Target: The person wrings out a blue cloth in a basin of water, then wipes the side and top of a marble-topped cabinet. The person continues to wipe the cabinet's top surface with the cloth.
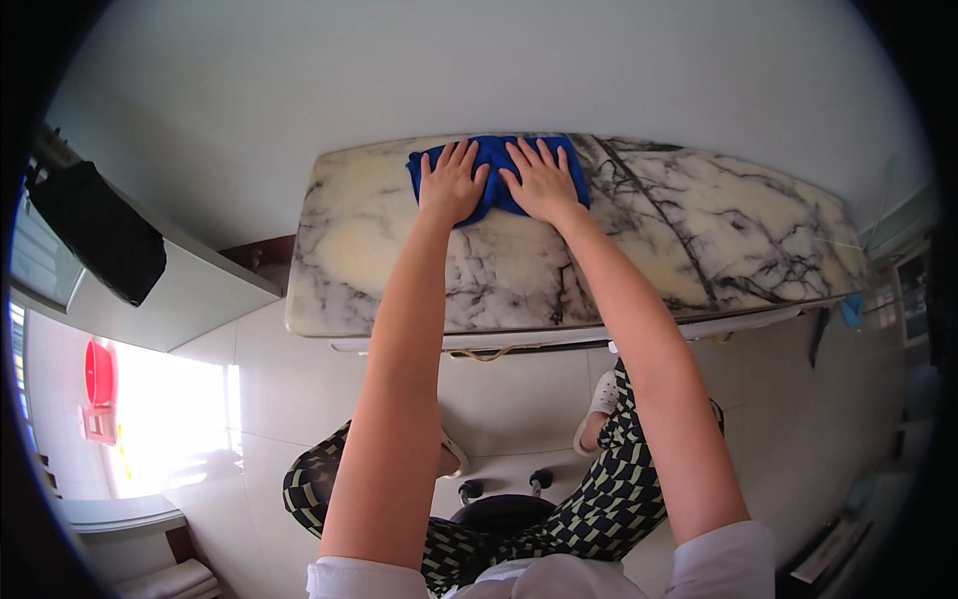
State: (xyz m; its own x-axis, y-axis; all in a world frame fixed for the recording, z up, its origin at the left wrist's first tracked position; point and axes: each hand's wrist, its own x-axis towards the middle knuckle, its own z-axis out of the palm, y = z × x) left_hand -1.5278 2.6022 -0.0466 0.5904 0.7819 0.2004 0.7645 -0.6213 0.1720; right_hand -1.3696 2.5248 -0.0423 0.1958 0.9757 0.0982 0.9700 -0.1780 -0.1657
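Observation:
A blue cloth [493,183] lies spread on a marble-patterned tabletop [359,247], near its far edge by the wall. My left hand [451,183] rests palm down on the cloth's left part, fingers apart and pointing away from me. On the right part of the cloth, my right hand [542,180] is also flat, with its fingers spread. Neither hand grasps the cloth; both press or rest on it. The two thumbs point towards each other with blue cloth between them. The undersides of both hands are hidden.
A pale wall [479,67] stands directly behind the tabletop. A thin cord [486,356] hangs under its near edge. At the left, a black bag or cover [101,232] hangs by a grey cabinet [194,284]. A red basin [99,372] and pink stool [98,424] stand further left.

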